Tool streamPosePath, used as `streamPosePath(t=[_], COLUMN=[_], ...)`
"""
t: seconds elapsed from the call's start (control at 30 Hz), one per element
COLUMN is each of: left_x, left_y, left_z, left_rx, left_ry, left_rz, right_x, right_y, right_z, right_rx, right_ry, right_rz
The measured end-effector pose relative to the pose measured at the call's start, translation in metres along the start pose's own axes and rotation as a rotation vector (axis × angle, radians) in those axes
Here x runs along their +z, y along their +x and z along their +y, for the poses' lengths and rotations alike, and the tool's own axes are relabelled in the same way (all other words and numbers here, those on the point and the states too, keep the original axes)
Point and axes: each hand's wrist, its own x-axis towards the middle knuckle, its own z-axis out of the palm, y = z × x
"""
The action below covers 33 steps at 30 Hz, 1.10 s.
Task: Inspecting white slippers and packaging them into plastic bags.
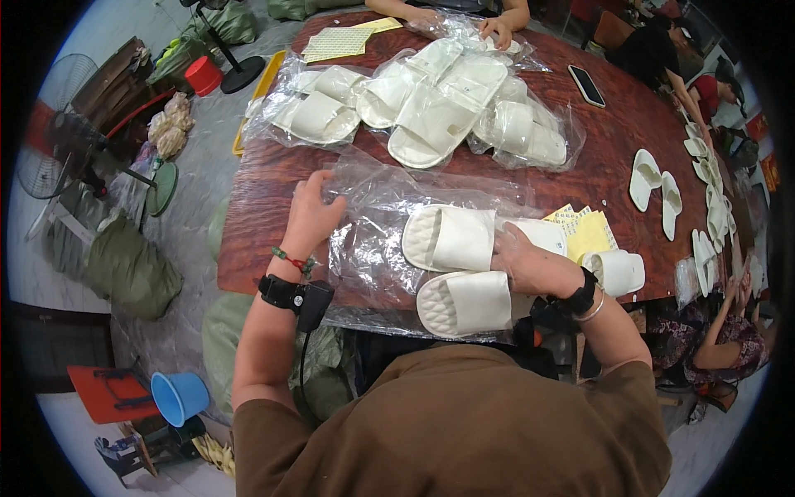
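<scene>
My left hand (319,205) is at the left end of a clear plastic bag (373,248), its thumb and fingers apart and curved, the fingertips touching or close to the film. My right hand (530,261) grips a pair of white slippers, its fingers partly hidden between them. The far slipper (464,238) and the near slipper (468,305) lie side by side over the bag's right part, quilted soles showing at their left ends. Beside my right wrist is another white slipper (619,273), partly covered by the arm. Yellow printed sheets (590,232) lie just beyond that wrist.
Bagged white slippers (447,99) are heaped on the far side of the red-brown table (273,199). Another person's hands (497,31) touch the heap. A phone (586,85) and loose slippers (654,182) lie on the right. A yellow tray (265,87) stands by the left edge.
</scene>
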Motion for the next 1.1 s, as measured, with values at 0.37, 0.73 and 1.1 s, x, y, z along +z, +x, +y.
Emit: streamPosePath(t=[0.37,0.73,1.1], left_x=[0.035,0.026,0.038], left_y=[0.003,0.019,0.014], left_z=[-0.037,-0.021,-0.025], left_rx=[-0.056,-0.190,-0.115], left_ry=[0.042,0.062,0.158], left_rz=[0.387,0.207,0.456], right_x=[0.022,0.021,-0.051], right_y=[-0.005,-0.022,-0.065], right_z=[-0.015,-0.022,0.010], right_rx=[0.146,0.216,0.290], right_ry=[0.157,0.240,0.187], right_rz=[-0.041,0.034,0.332])
